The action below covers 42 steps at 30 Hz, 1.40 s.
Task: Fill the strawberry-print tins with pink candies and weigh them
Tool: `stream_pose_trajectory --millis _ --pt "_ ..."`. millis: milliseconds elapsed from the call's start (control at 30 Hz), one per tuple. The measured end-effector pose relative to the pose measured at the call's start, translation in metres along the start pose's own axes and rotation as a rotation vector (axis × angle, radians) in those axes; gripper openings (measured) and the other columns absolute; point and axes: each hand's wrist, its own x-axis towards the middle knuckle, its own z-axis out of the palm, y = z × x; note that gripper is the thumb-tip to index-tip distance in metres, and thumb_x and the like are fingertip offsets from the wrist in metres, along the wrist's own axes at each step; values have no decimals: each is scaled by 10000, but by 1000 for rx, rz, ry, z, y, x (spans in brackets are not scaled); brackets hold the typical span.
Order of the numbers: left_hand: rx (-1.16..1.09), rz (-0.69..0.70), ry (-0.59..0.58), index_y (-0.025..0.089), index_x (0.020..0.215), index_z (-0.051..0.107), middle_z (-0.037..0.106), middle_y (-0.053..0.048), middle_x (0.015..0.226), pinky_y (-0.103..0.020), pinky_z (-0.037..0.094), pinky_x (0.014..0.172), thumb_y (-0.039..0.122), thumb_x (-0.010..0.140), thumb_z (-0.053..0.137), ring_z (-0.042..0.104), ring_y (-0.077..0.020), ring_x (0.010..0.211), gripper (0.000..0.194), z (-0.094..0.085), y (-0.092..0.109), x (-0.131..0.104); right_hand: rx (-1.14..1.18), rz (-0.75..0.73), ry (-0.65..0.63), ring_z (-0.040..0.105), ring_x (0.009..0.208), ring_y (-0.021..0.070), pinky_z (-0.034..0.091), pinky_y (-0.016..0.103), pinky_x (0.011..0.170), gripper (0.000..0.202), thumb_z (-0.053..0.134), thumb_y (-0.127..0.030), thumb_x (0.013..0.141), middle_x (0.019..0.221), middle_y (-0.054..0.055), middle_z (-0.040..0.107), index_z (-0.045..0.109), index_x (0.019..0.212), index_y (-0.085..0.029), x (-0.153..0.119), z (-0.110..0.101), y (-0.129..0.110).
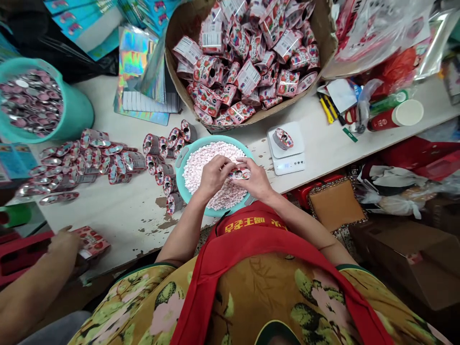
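My right hand is closed around a small red-and-white printed candy container, held over a turquoise basin. Small pale pink candies fill the basin. My left hand is at the container's left side with its fingers pinched together; whatever they hold is hidden. Left of the basin stand several similar containers with round openings. To the right, a white digital scale bears one container.
A cardboard box of printed containers stands behind the basin. Foil-lidded packs are piled at left near a turquoise bucket. A co-worker's hand is beside a strawberry-printed box. A red-and-white cup lies at right.
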Motion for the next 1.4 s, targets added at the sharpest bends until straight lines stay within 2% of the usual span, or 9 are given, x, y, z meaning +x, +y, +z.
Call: stream_pose_trajectory --millis 233,400,533,667,833,967,1133,1267,1400 --pt "-840 -418 77 197 803 562 671 -52 911 -191 356 472 499 737 749 597 -116 663 361 -23 -23 -2 138 -23 15 720 1153 234 544 394 1062 532 852 -239 710 1185 54 758 649 1202 -225 -21 -18 14" --pt "-446 -569 -50 177 756 592 496 13 623 -223 179 441 461 774 658 331 -82 473 292 -13 -35 12 174 61 94 721 1122 238 550 401 1051 548 881 -323 689 1187 64 759 669 1185 -222 -41 -36 28" --pt "88 -313 -318 191 706 596 536 -17 642 -277 310 598 402 860 551 467 -163 629 265 -3 -29 28 231 122 196 722 1108 236 555 407 1046 562 889 -362 677 1196 71 758 671 1176 -223 -57 -57 42" --pt "401 -200 -406 226 765 593 580 -27 669 -310 304 660 355 885 506 505 -210 688 197 -1 -23 40 262 165 353 729 1088 239 568 430 1030 580 895 -390 676 1183 80 761 664 1179 -219 -69 -80 59" --pt "407 -280 -417 233 915 617 587 7 616 -300 342 646 309 894 503 531 -194 613 139 -11 -26 35 285 187 511 739 1063 258 585 459 1009 629 920 -435 629 1153 104 765 666 1155 -204 -75 -104 77" --pt "69 -456 -310 201 893 616 598 13 656 -257 361 539 335 826 607 499 -136 527 150 -9 -17 31 313 194 567 738 1051 261 593 463 995 623 923 -429 611 1139 116 765 668 1130 -197 -74 -116 82" --pt "-254 -380 -371 158 819 633 569 6 667 -228 380 498 242 797 665 486 -95 516 93 51 23 63 337 203 602 730 1079 267 576 484 1024 621 923 -399 595 1158 124 760 663 1117 -189 -70 -125 90" --pt "-134 -222 -510 152 869 643 567 11 685 -231 386 505 161 875 576 495 -90 499 67 118 52 108 338 213 645 729 1070 269 578 493 1019 627 918 -400 597 1170 134 753 657 1126 -185 -73 -132 100" --pt "108 -68 -654 158 991 716 555 15 644 -259 398 539 169 915 533 495 -114 481 199 156 57 139 339 240 714 732 1050 268 590 488 998 602 911 -406 594 1138 121 752 657 1096 -192 -81 -139 109"
